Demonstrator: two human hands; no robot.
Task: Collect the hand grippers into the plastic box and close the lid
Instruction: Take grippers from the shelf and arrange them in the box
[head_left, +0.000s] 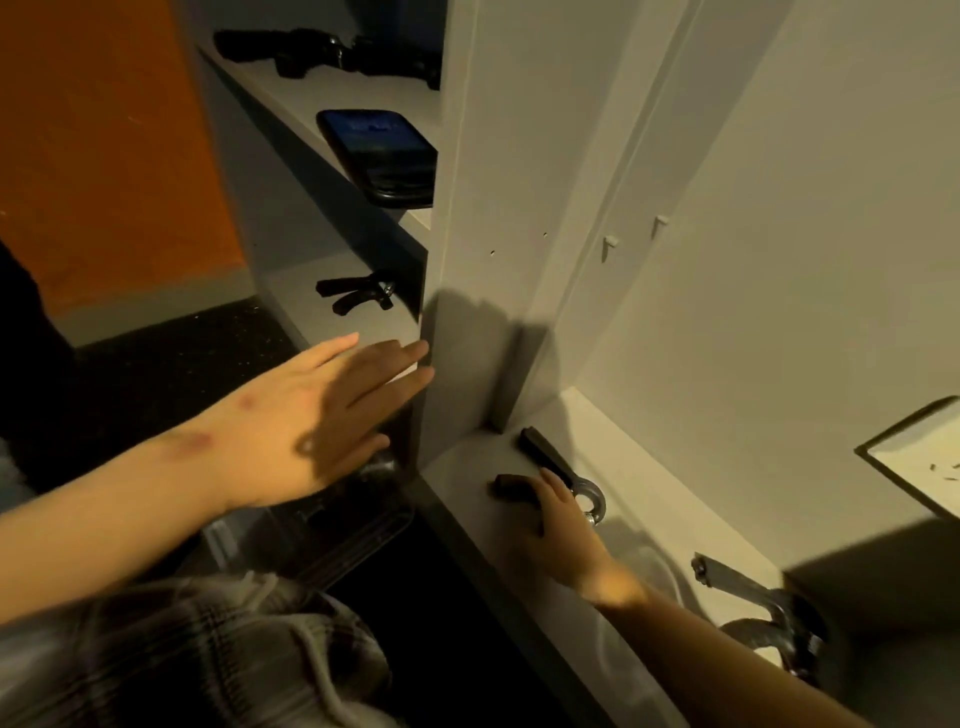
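A black hand gripper with a metal coil (550, 467) lies on the lower white shelf (467, 467). My right hand (558, 535) rests over its near handle, fingers curling round it. My left hand (317, 415) hovers flat with straight fingers above a clear plastic box (332, 530) on the dark floor; black things lie inside it. Another hand gripper (358, 293) sits on the left middle shelf. A third hand gripper (763, 613) lies at the right of the lower shelf. More black grippers (322, 52) lie on the top shelf.
A dark phone-like device (382, 150) lies on the upper left shelf. A white upright panel (467, 260) divides the shelf unit. An orange wall (104, 156) stands at left. A framed white board (919, 457) leans at right. My plaid-clad lap (182, 654) is below.
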